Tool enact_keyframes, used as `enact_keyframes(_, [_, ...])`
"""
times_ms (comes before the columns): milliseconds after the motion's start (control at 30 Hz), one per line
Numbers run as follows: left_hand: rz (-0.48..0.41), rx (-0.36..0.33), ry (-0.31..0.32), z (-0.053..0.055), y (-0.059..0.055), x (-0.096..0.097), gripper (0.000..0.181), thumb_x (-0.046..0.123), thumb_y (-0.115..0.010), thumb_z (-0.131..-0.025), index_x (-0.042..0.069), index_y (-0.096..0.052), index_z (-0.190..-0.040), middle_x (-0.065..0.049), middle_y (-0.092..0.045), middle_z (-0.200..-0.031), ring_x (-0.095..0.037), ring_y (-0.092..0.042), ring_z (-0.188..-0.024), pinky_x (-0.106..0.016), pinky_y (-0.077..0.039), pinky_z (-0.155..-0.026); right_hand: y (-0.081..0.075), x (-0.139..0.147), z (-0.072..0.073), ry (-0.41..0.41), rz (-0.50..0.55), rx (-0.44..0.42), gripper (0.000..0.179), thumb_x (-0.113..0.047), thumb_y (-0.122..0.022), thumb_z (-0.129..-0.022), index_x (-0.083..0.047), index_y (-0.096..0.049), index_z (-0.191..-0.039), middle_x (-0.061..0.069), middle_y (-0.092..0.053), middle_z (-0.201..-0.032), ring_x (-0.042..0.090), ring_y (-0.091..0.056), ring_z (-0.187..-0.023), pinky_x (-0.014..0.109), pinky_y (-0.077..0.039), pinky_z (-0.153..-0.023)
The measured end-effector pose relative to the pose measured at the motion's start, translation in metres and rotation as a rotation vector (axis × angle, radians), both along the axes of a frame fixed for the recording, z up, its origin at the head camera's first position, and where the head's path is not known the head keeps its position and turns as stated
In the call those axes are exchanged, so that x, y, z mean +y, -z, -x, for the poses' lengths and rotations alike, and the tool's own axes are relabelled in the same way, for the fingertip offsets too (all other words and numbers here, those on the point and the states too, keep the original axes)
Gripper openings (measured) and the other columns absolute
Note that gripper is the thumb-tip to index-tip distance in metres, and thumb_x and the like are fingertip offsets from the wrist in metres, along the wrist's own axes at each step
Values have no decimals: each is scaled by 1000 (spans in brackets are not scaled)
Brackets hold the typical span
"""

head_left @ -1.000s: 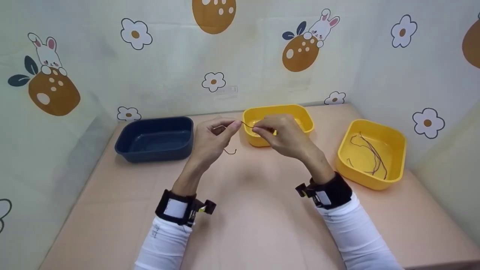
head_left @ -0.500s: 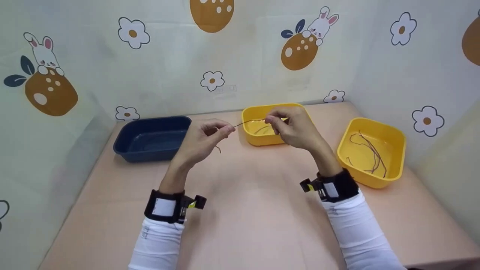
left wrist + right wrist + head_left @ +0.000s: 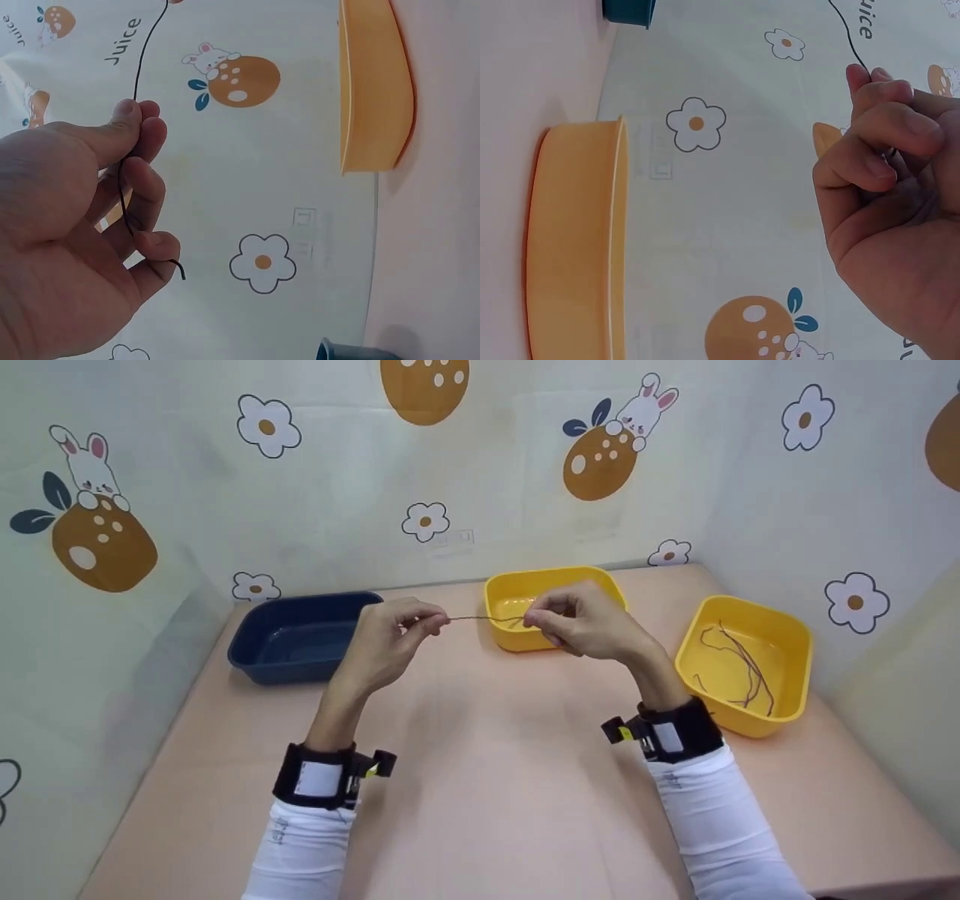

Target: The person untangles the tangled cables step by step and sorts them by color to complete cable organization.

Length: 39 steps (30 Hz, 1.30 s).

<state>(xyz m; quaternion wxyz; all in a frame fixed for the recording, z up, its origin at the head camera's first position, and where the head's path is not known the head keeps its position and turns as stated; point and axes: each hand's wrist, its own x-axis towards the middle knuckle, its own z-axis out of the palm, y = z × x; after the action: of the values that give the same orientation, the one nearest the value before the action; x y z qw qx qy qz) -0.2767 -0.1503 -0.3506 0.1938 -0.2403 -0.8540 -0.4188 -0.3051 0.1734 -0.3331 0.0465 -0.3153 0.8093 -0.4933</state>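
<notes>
A thin dark string (image 3: 480, 618) runs nearly straight and level between my two hands in the head view. My left hand (image 3: 390, 641) pinches it between thumb and forefinger. In the left wrist view the string (image 3: 124, 199) passes down across the palm, and its free end pokes out past the little finger. On the other side my right hand (image 3: 581, 619) pinches the string at thumb and fingertips, its other fingers curled in. The right wrist view shows the string (image 3: 849, 37) leading up from those fingertips. Both hands are raised above the table, the right one overlapping the middle yellow bin (image 3: 517, 641).
On the peach-coloured table (image 3: 495, 780) a dark blue bin (image 3: 292, 673) stands back left, partly behind my left hand. Another yellow bin (image 3: 739, 724) at the right holds several dark strings (image 3: 750, 667). A patterned curtain (image 3: 337, 472) walls in the back and sides.
My left hand has moved left and a little down, my right hand slightly right, so a longer stretch of string shows between them. The string now looks straighter.
</notes>
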Motion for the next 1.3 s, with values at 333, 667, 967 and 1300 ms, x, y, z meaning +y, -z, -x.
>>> enact_keyframes(333, [69,-42,-87,-4,-6,-50,14,3,-74,-108,3,-85,-117,-12,-85,-99,-23,-76,-79,-12,-56,-70,4,-20,-2,61,39,2,16,-17,-75,-111,-4,-81,-104,4,-65,-71,14,-56,-51,21,-54,-51])
enact_keyframes(667, [-5,-110,-265,-10,-2,-120,17,15,-76,-110,4,-86,-119,-19,-84,-102,-9,-74,-78,-10,-56,-69,14,-72,15,18,86,-25,18,-7,-70,-112,2,-81,-122,14,-78,-91,15,-71,-72,21,-63,-68])
enact_keyframes(967, [-70,-145,-480,5,16,-161,23,15,-72,-111,0,-84,-123,-25,-83,-107,1,-68,-75,-7,-54,-68,23,-142,30,-30,35,168,16,-11,-70,-113,3,-78,-110,20,-81,-92,18,-79,-73,21,-62,-67])
enact_keyframes(1300, [8,-192,-627,22,28,-188,23,15,-71,-112,0,-84,-124,-25,-82,-115,-21,-73,-94,-25,-52,-84,40,-207,49,228,-131,440,23,-10,-68,-111,2,-86,-101,15,-80,-88,20,-64,-78,30,-49,-74])
